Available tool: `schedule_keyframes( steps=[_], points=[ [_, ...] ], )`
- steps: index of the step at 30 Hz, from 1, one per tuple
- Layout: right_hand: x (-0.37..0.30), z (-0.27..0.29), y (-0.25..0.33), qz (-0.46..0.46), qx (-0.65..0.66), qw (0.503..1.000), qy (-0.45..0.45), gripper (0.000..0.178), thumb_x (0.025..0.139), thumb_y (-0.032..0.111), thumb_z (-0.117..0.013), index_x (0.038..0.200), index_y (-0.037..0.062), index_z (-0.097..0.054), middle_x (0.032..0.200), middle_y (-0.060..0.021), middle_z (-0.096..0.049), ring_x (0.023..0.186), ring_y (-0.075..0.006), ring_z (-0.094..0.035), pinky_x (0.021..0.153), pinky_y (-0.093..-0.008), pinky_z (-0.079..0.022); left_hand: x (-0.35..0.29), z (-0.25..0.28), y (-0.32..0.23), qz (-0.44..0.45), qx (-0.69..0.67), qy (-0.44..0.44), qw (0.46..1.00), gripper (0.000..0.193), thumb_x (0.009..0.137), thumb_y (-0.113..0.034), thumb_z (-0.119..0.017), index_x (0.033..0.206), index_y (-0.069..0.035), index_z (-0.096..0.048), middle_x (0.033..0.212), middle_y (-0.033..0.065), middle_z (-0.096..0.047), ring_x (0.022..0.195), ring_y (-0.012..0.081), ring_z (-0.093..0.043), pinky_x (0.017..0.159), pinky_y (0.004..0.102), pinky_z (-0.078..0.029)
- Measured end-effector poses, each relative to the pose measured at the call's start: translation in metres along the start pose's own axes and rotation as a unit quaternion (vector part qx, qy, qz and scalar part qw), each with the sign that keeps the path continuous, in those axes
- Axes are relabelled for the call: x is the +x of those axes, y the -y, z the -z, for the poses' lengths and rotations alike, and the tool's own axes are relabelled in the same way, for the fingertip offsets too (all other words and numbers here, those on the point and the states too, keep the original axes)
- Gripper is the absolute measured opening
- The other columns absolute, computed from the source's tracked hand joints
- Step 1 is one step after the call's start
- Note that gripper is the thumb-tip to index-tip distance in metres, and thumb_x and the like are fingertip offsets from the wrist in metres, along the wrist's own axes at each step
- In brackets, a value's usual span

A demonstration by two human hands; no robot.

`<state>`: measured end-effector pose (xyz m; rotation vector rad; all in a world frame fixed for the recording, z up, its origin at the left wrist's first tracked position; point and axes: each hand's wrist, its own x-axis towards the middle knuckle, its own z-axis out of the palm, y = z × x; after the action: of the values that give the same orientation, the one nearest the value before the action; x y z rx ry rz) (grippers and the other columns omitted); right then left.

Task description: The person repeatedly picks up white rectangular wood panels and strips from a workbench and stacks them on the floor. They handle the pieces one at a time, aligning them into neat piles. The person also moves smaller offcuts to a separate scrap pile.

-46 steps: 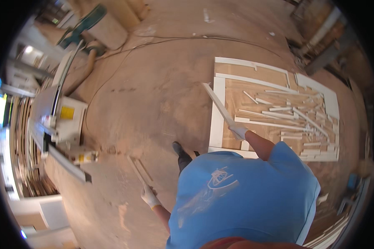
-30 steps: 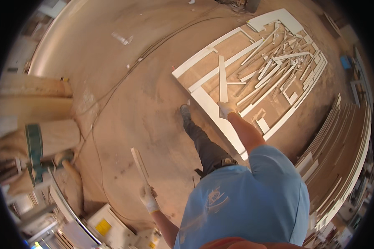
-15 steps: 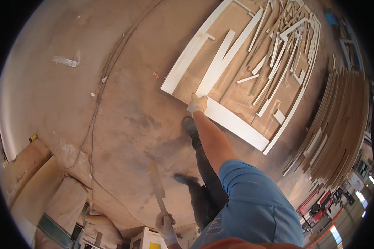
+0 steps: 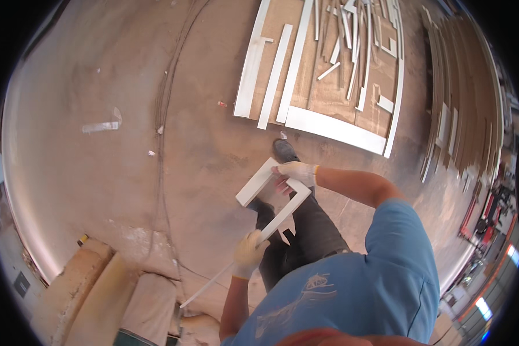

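Note:
Gloved and closed, my right hand (image 4: 297,171) grips a white U-shaped frame piece (image 4: 255,183) near its top corner, in front of my legs. Lower down, my gloved left hand (image 4: 250,254) is closed around the lower end of the piece's long thin arm. A thin pale strip (image 4: 207,285) sticks out below my left hand. I cannot tell whether it belongs to the same piece. Part of the frame piece is hidden behind my right hand's fingers.
Ahead lies a large brown panel (image 4: 340,95) edged with white boards (image 4: 335,130), with several loose strips on it. A stack of long boards (image 4: 470,98) stands to the right. Cables (image 4: 162,115) run along the floor at left. Brown padded blocks (image 4: 78,282) sit lower left.
My right hand has left the white board on the panel edge and come back towards my body. My left hand has risen and now meets the frame piece. The view has turned.

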<state>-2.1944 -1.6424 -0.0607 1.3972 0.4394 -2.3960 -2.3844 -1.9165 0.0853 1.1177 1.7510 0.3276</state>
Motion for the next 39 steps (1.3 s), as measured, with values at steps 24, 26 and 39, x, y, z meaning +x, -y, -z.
schedule_keyframes(
  steps=[24, 26, 39],
  points=[
    [-0.135, 0.151, -0.092, 0.29, 0.5, 0.745, -0.333, 0.019, 0.098, 0.014, -0.055, 0.115, 0.0062, -0.056, 0.085, -0.0088, -0.054, 0.062, -0.0265, -0.063, 0.054, -0.0439, -0.056, 0.3, 0.067, -0.086, 0.036, 0.08, -0.019, 0.996, 0.036, 0.105, -0.036, -0.055, 0.122, -0.007, -0.07, 0.12, 0.0219, -0.073, 0.113, 0.0429, -0.069, 0.097, 0.0513, -0.054],
    [-0.132, 0.19, -0.08, 0.268, 0.535, 0.701, -0.388, 0.022, 0.099, 0.013, -0.053, 0.119, 0.0043, -0.055, 0.09, -0.0097, -0.055, 0.066, -0.0269, -0.063, 0.06, -0.0457, -0.059, 0.342, 0.05, -0.136, -0.12, 0.136, -0.02, 0.983, 0.034, 0.104, -0.033, -0.056, 0.122, -0.007, -0.069, 0.123, 0.0208, -0.072, 0.116, 0.0426, -0.068, 0.099, 0.0509, -0.053],
    [-0.123, 0.374, 0.009, 0.352, 0.569, 0.505, -0.545, 0.022, 0.109, 0.015, -0.051, 0.126, 0.002, -0.047, 0.085, -0.0096, -0.056, 0.06, -0.0252, -0.063, 0.055, -0.0415, -0.06, 0.596, -0.126, -0.323, -0.446, 0.403, 0.05, 0.797, 0.042, 0.087, -0.018, -0.073, 0.128, -0.013, -0.066, 0.154, 0.0189, -0.05, 0.142, 0.0374, -0.048, 0.121, 0.0523, -0.033]
  ],
)
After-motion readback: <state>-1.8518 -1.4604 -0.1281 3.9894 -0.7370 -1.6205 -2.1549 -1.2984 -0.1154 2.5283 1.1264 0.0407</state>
